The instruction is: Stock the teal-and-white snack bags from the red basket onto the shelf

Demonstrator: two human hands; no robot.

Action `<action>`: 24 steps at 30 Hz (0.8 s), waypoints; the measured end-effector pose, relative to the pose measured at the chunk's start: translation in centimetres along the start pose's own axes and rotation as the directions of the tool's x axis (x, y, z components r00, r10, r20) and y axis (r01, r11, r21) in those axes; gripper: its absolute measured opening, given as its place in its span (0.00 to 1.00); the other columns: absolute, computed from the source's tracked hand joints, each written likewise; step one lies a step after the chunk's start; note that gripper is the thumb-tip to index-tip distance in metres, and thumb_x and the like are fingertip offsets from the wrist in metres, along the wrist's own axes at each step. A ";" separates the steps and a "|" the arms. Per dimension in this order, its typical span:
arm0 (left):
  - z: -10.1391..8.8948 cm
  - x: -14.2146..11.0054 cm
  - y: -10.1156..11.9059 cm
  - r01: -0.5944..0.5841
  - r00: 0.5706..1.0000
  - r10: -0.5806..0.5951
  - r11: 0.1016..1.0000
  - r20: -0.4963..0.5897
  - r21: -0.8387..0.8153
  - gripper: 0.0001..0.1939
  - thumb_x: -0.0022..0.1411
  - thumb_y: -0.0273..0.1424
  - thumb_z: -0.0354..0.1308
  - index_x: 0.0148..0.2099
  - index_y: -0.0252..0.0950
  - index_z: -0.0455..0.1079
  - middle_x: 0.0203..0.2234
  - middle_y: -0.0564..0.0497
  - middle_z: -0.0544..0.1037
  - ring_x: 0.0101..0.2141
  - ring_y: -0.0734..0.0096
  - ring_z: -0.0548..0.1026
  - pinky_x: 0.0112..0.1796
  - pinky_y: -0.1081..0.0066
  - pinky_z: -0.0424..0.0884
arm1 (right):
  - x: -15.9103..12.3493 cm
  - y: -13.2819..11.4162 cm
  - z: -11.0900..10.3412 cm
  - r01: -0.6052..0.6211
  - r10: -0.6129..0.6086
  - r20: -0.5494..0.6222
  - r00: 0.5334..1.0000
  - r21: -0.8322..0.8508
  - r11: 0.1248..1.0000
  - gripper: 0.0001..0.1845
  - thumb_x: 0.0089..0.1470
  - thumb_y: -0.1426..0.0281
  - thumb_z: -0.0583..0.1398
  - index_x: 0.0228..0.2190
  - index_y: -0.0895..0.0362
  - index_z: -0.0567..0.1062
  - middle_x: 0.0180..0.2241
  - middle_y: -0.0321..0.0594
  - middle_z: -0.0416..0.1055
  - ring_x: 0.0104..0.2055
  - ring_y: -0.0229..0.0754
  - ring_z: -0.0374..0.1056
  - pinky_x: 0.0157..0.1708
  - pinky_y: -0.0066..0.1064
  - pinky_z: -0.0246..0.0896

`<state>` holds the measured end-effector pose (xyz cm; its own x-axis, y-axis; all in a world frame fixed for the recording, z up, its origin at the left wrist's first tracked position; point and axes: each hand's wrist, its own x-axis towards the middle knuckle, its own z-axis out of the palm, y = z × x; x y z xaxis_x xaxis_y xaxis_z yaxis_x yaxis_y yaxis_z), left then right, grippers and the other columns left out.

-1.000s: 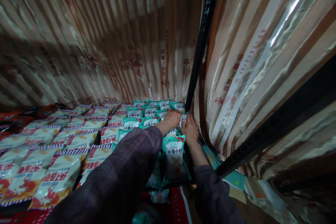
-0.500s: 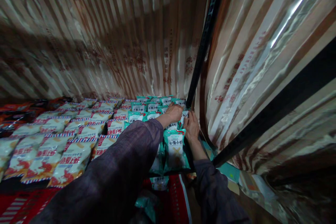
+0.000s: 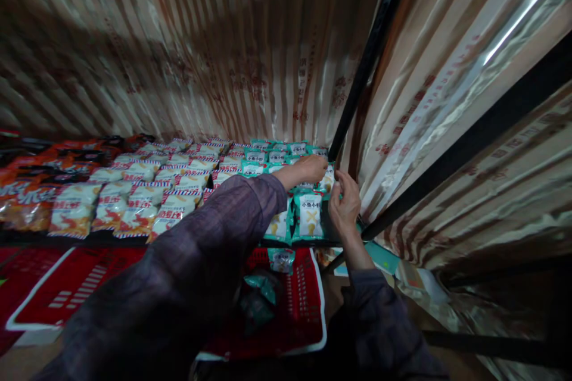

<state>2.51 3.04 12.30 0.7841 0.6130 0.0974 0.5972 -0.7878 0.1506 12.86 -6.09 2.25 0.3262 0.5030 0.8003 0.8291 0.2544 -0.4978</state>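
Note:
Green-and-white snack bags stand in rows at the right end of the display. My left hand reaches over them, its bent fingertips closed at the upper edge of a snack bag in the right-hand column. On the other side of that bag is my right hand, with its fingers slightly curled and the thumb apart. Its fingertips are close to the bag's right edge; whether they touch it is hard to see. A front green snack bag stands just below my left hand, facing me. My left forearm hides part of the rows.
White-and-red snack bags and orange-and-black bags fill the left. Below the shelf edge is a red basket with several green bags. A black post rises behind the corner, and a striped curtain hangs behind.
The view has shifted, showing more of the red baskets below. My right hand has drawn slightly back with its thumb apart, while my left hand remains at the right-hand column of green bags.

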 end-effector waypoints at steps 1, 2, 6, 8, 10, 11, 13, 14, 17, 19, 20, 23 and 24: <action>-0.3 -0.9 0.6 0.004 0.999 -0.004 1.000 0.035 0.005 0.16 0.61 0.26 0.48 0.46 0.30 0.76 0.41 0.40 0.80 0.42 0.61 0.77 0.42 0.68 0.70 | -1.0 -1.1 -0.7 0.030 -0.031 0.023 0.999 0.027 0.999 0.19 0.61 0.69 0.48 0.49 0.58 0.72 0.49 0.49 0.72 0.53 0.46 0.67 0.56 0.46 0.60; -0.5 -1.9 1.1 -0.019 0.998 0.019 1.000 0.053 -0.004 0.17 0.61 0.26 0.48 0.46 0.31 0.75 0.42 0.40 0.80 0.42 0.61 0.77 0.42 0.69 0.70 | -2.1 -2.2 -1.3 0.059 -0.062 0.041 0.997 0.051 0.997 0.19 0.61 0.70 0.48 0.48 0.57 0.72 0.49 0.48 0.73 0.53 0.46 0.67 0.55 0.45 0.60; 0.0 -6.8 3.0 -0.055 0.997 0.059 0.995 0.047 -0.089 0.18 0.61 0.26 0.48 0.49 0.34 0.74 0.43 0.44 0.80 0.43 0.64 0.76 0.42 0.71 0.69 | -7.4 -6.1 -2.7 0.117 -0.127 0.092 0.988 0.114 0.987 0.16 0.59 0.73 0.50 0.46 0.57 0.73 0.45 0.49 0.73 0.50 0.47 0.68 0.51 0.44 0.64; 1.1 -9.4 3.5 -0.071 0.996 0.080 0.985 0.051 -0.157 0.18 0.62 0.27 0.47 0.49 0.34 0.74 0.42 0.45 0.80 0.43 0.65 0.76 0.43 0.71 0.69 | -9.8 -7.5 -3.0 0.107 -0.124 0.143 0.982 0.117 0.987 0.14 0.59 0.73 0.50 0.41 0.58 0.73 0.40 0.49 0.74 0.47 0.47 0.69 0.48 0.43 0.65; 2.7 -12.1 3.7 -0.095 0.994 0.104 0.969 0.028 -0.227 0.18 0.63 0.27 0.46 0.49 0.35 0.74 0.43 0.45 0.80 0.43 0.66 0.76 0.44 0.71 0.68 | -11.8 -8.5 -3.2 0.069 -0.095 0.234 0.968 0.118 0.991 0.13 0.58 0.74 0.50 0.35 0.57 0.74 0.34 0.46 0.73 0.41 0.46 0.69 0.44 0.41 0.66; 3.6 -13.4 3.7 -0.097 0.993 0.110 0.961 0.037 -0.259 0.18 0.63 0.28 0.47 0.48 0.35 0.74 0.42 0.46 0.80 0.43 0.67 0.77 0.44 0.72 0.68 | -12.7 -8.8 -3.3 0.046 -0.077 0.273 0.959 0.119 0.992 0.13 0.58 0.74 0.49 0.33 0.56 0.73 0.32 0.45 0.72 0.39 0.46 0.69 0.42 0.39 0.66; 5.5 -16.0 3.7 -0.072 0.995 0.090 0.945 0.042 -0.319 0.16 0.62 0.28 0.48 0.46 0.37 0.75 0.41 0.48 0.81 0.42 0.67 0.77 0.45 0.72 0.68 | -14.5 -9.0 -3.4 0.006 -0.044 0.330 0.943 0.116 0.993 0.13 0.57 0.74 0.49 0.31 0.56 0.73 0.32 0.45 0.72 0.39 0.46 0.69 0.40 0.38 0.66; 6.6 -17.3 3.6 -0.048 0.996 0.070 0.935 0.050 -0.350 0.16 0.62 0.28 0.49 0.46 0.37 0.75 0.41 0.48 0.81 0.42 0.67 0.77 0.45 0.72 0.69 | -15.5 -8.9 -3.5 -0.015 -0.026 0.362 0.932 0.108 0.994 0.13 0.56 0.74 0.49 0.32 0.56 0.74 0.33 0.46 0.73 0.39 0.46 0.69 0.41 0.38 0.66; 10.3 -20.8 3.5 0.088 0.995 -0.054 0.897 0.089 -0.433 0.16 0.62 0.27 0.48 0.45 0.37 0.76 0.43 0.48 0.80 0.45 0.67 0.76 0.48 0.71 0.68 | -18.5 -7.7 -3.3 -0.095 0.060 0.534 0.844 0.039 0.995 0.14 0.55 0.75 0.49 0.34 0.57 0.75 0.35 0.46 0.74 0.41 0.46 0.69 0.45 0.39 0.65; 13.1 -22.8 3.3 0.206 0.977 -0.157 0.863 0.142 -0.461 0.17 0.62 0.26 0.47 0.48 0.36 0.75 0.47 0.48 0.79 0.47 0.67 0.75 0.49 0.71 0.67 | -20.4 -6.6 -2.9 -0.180 0.172 0.657 0.734 -0.056 0.982 0.16 0.54 0.76 0.51 0.38 0.57 0.75 0.41 0.47 0.75 0.46 0.46 0.69 0.49 0.38 0.64; 14.6 -23.5 3.2 0.276 0.959 -0.211 0.847 0.188 -0.454 0.17 0.62 0.26 0.48 0.49 0.36 0.74 0.48 0.48 0.78 0.48 0.67 0.74 0.50 0.71 0.67 | -21.3 -6.0 -2.6 -0.221 0.242 0.701 0.671 -0.122 0.968 0.17 0.54 0.77 0.51 0.41 0.58 0.75 0.43 0.48 0.75 0.47 0.46 0.69 0.50 0.37 0.63; 18.5 -24.7 2.7 0.497 0.857 -0.384 0.791 0.344 -0.357 0.16 0.63 0.24 0.48 0.49 0.35 0.73 0.46 0.45 0.78 0.48 0.66 0.74 0.51 0.67 0.68 | -22.9 -4.3 -1.5 -0.260 0.320 0.712 0.625 -0.196 0.945 0.17 0.52 0.78 0.53 0.42 0.60 0.75 0.41 0.51 0.76 0.45 0.47 0.72 0.47 0.36 0.65; 19.7 -24.8 2.5 0.527 0.838 -0.411 0.781 0.360 -0.336 0.15 0.63 0.23 0.48 0.47 0.32 0.73 0.44 0.42 0.78 0.46 0.64 0.75 0.50 0.64 0.69 | -23.2 -3.8 -1.1 -0.269 0.337 0.708 0.621 -0.211 0.940 0.19 0.51 0.79 0.53 0.43 0.60 0.75 0.42 0.51 0.76 0.45 0.47 0.72 0.48 0.35 0.65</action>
<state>-12.13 -15.31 -9.07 0.4725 0.8152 -0.3348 0.8227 -0.2718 0.4993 2.66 -19.63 -14.03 0.1606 0.9827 0.0922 0.7871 -0.0712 -0.6127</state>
